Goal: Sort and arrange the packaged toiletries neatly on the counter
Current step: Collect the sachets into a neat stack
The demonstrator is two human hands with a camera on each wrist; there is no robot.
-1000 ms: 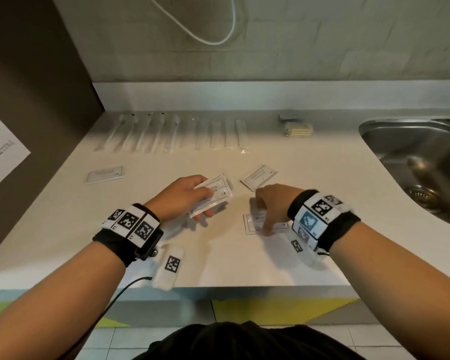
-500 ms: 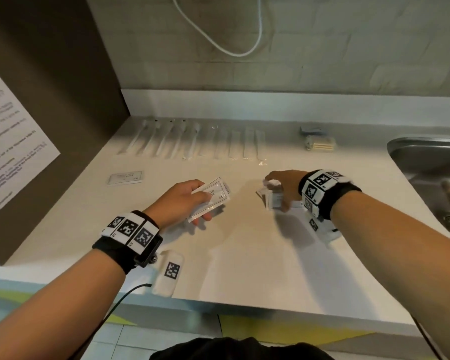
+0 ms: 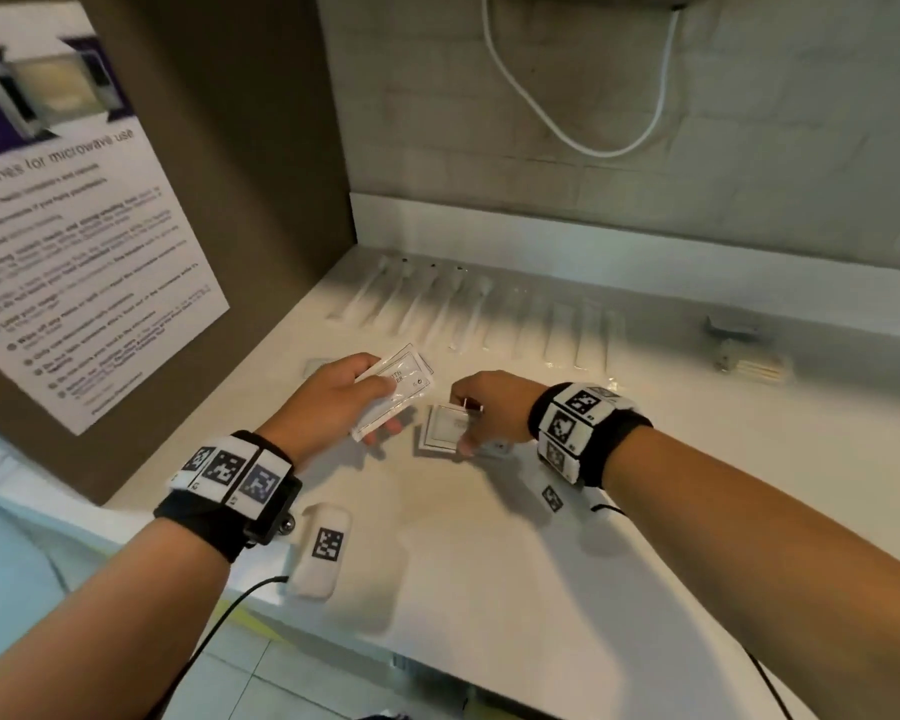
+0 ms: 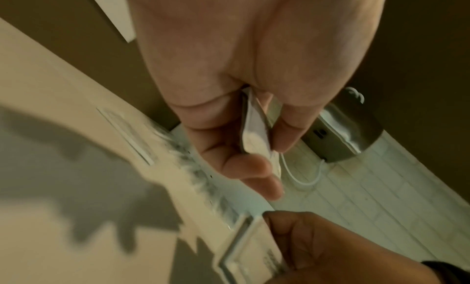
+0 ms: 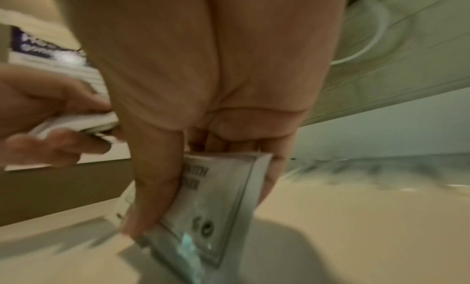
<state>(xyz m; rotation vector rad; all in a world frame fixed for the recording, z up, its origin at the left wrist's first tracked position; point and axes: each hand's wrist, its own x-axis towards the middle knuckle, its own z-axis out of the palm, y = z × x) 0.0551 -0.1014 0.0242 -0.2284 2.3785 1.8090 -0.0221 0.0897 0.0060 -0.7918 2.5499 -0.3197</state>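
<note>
My left hand grips a small stack of flat white sachets between thumb and fingers, held above the white counter; the left wrist view shows the stack edge-on in the pinch. Just to its right, my right hand pinches two flat square white packets by their edges, lifted and tilted; the printed packet sits between thumb and fingers in the right wrist view. A row of long wrapped toothbrushes and slim packets lies along the back of the counter.
One sachet lies flat behind my left hand. A small comb-like pack rests at the back right. A brown side wall with a microwave notice stands at the left. A white cable hangs on the tiled wall.
My right hand picked up packets from the counter and has carried them leftward toward the left hand's stack. The head view swung left, so the sink has left the frame.
</note>
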